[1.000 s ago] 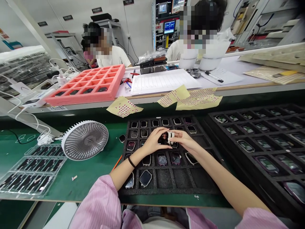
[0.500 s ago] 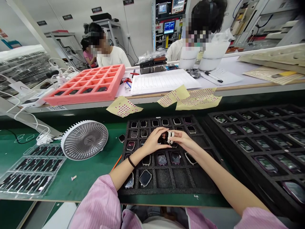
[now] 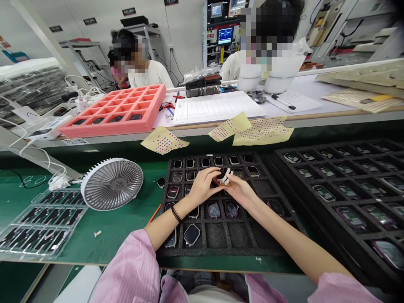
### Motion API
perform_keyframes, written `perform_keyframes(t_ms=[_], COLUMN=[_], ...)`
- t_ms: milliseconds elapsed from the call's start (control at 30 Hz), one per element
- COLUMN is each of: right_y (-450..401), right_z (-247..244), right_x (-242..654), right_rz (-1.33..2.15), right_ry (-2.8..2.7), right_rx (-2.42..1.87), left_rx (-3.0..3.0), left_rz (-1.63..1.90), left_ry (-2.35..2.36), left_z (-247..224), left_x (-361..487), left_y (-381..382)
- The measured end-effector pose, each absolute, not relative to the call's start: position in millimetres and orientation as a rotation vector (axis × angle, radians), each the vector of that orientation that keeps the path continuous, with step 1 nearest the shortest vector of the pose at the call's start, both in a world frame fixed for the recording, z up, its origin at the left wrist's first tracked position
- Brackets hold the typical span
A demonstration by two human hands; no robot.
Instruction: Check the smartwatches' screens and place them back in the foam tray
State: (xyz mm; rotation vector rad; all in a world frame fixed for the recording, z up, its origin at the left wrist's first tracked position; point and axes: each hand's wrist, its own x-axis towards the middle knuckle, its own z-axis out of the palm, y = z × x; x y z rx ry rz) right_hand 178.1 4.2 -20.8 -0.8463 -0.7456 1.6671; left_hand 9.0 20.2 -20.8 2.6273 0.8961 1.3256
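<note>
Between my hands, above the middle of a black foam tray [image 3: 216, 235], is a smartwatch [image 3: 224, 173] with a dark face and a pale case. My left hand [image 3: 202, 186] grips its left side, fingers over the top and thumb below. From the right, my right hand [image 3: 240, 191] closes on its lower edge; the fingertips are partly hidden. Square watches lie in many of the tray's compartments around my hands, among them a silver-rimmed watch [image 3: 192, 234] in the front row and a purple-rimmed watch [image 3: 231, 208].
A white fan [image 3: 112, 184] stands left, beside a clear plastic tray [image 3: 23, 225] of dark parts. Another black foam tray [image 3: 356, 176] with watch cases lies right. On the raised shelf are a pink foam tray [image 3: 148, 122] and paper sheets [image 3: 217, 107]. People sit beyond.
The watch has turned so its dark face shows more. My right hand has shifted lower and nearer my left hand, and the right forearm has moved slightly, uncovering and covering different compartments.
</note>
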Motion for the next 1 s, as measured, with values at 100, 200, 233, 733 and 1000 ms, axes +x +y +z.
perform_keyframes(t_ms=[100,200,233,733,1000], right_y=[1,-2,-2,-16,-15], right_z=[-17,-12,-10,21,17], right_x=[175,171,170,159,180], right_rz=[1.672,1.668,1.667,1.615,1.794], right_ry=[-0.716,-0.725,-0.726,-0.352,-0.573], right_rx=[-0.808,-0.797,-0.796,-0.558,-0.695], left_rx=[2.714,2.752,2.741,2.124,2.388], left_rz=[1.438,1.437,1.415,1.354,1.244], left_ry=[0.989,1.095,1.133,1.035,0.664], left_z=[-21,-17,-15,-4,25], left_x=[11,15,17,31,12], left_y=[16,10,8,-11,15])
